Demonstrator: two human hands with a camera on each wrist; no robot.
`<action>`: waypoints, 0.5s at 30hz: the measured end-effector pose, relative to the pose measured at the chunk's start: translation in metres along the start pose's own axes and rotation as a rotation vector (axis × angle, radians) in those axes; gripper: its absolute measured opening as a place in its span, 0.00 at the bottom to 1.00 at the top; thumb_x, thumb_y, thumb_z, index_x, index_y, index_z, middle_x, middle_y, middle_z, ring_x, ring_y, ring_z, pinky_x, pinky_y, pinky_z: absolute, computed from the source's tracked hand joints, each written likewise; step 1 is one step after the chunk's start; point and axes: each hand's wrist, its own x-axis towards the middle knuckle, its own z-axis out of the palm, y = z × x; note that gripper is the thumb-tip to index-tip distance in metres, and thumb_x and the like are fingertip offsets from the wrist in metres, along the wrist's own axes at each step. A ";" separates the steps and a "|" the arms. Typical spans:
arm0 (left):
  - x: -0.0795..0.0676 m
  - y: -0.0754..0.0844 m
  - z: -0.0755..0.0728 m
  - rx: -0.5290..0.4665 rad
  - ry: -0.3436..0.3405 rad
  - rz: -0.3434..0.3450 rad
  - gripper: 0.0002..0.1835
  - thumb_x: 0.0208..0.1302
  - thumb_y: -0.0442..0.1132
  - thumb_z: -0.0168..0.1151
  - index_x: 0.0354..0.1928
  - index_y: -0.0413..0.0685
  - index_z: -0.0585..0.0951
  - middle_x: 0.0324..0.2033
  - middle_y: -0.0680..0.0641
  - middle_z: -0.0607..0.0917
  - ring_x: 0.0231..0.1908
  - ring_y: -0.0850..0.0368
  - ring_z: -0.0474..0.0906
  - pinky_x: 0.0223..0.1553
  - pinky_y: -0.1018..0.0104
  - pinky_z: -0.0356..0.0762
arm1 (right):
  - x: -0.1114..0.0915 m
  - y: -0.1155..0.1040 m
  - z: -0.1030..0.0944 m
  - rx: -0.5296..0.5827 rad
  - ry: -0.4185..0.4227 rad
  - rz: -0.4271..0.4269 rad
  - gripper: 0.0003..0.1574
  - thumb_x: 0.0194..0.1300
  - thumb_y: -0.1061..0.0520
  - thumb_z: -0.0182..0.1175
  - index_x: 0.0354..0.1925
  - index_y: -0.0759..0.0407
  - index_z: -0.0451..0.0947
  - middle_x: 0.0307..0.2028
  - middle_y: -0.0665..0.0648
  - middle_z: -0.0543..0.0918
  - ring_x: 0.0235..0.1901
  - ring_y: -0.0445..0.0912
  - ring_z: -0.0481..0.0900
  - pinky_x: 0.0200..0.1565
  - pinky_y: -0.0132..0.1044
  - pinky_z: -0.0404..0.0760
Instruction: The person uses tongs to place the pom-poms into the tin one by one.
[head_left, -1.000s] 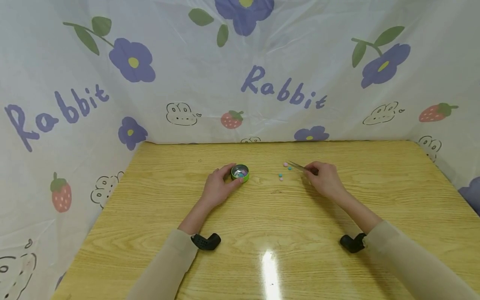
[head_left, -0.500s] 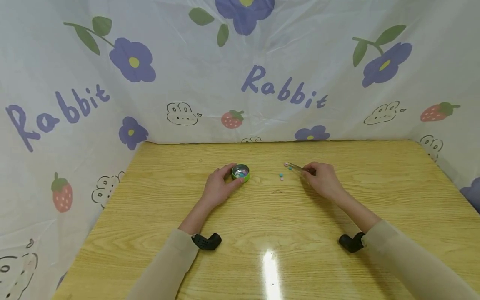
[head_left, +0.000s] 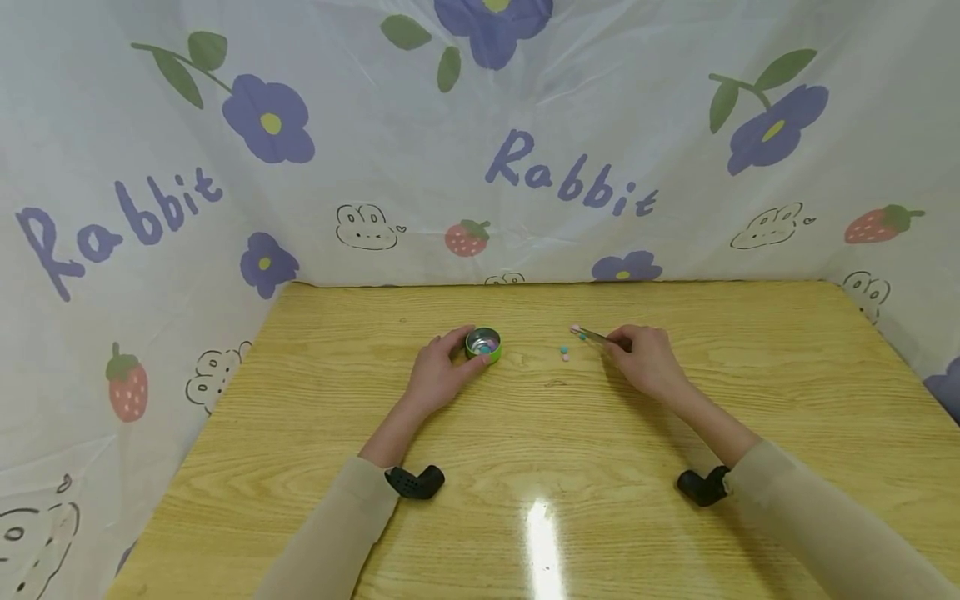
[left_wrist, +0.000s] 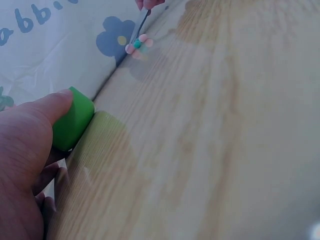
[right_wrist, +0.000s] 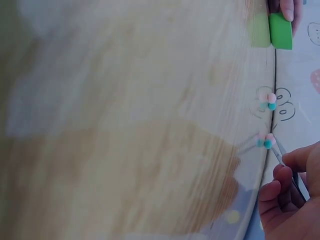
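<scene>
tweezers (head_left: 594, 336) slant above the wood-grained table (head_left: 480, 517) in the head view, pinched between thumb and fingers of the right hand (head_left: 647, 358). their tips reach a pink bead (head_left: 575, 328), with a teal bead (head_left: 582, 337) just beside it; whether the tips grip the pink one, i cannot tell. a second teal bead (head_left: 564, 350) and a second pink bead (head_left: 566, 357) lie side by side a little nearer the person. farther left stands a green tin (head_left: 494, 357), open at the top, with teal and purple pieces (head_left: 486, 349) inside. the left hand (head_left: 437, 371) grips it, fingers on the far side, thumb on the near side. behind hangs a white cloth (head_left: 420, 167) printed with flowers, strawberries and "rabbit".

in the left wrist view, the left thumb presses on the green wall of the tin; the other fingers are partly hidden. well beyond, the tweezers point down at the clustered beads.

in the right wrist view, thumb and forefinger pinch the tweezers, their tips close by one pair of beads. the other pair sits between there and the tin.
</scene>
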 end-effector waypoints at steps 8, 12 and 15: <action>0.000 -0.001 0.000 -0.001 0.003 -0.001 0.34 0.68 0.51 0.70 0.71 0.44 0.74 0.63 0.41 0.81 0.64 0.38 0.73 0.77 0.49 0.51 | 0.000 -0.002 0.004 -0.001 0.010 0.020 0.10 0.71 0.65 0.63 0.44 0.73 0.84 0.32 0.63 0.87 0.26 0.49 0.80 0.28 0.37 0.76; 0.000 -0.001 0.000 0.003 0.003 -0.001 0.34 0.69 0.51 0.69 0.71 0.45 0.74 0.63 0.42 0.81 0.65 0.39 0.72 0.77 0.50 0.51 | 0.001 -0.004 0.004 0.005 0.027 0.015 0.10 0.72 0.64 0.62 0.45 0.73 0.85 0.32 0.63 0.87 0.27 0.49 0.81 0.28 0.36 0.77; 0.001 -0.001 0.001 0.007 0.000 0.006 0.33 0.69 0.51 0.69 0.71 0.45 0.74 0.63 0.42 0.81 0.66 0.39 0.72 0.77 0.51 0.49 | 0.001 -0.003 0.003 0.009 0.043 0.005 0.10 0.72 0.65 0.61 0.44 0.73 0.84 0.33 0.65 0.87 0.27 0.50 0.82 0.28 0.35 0.77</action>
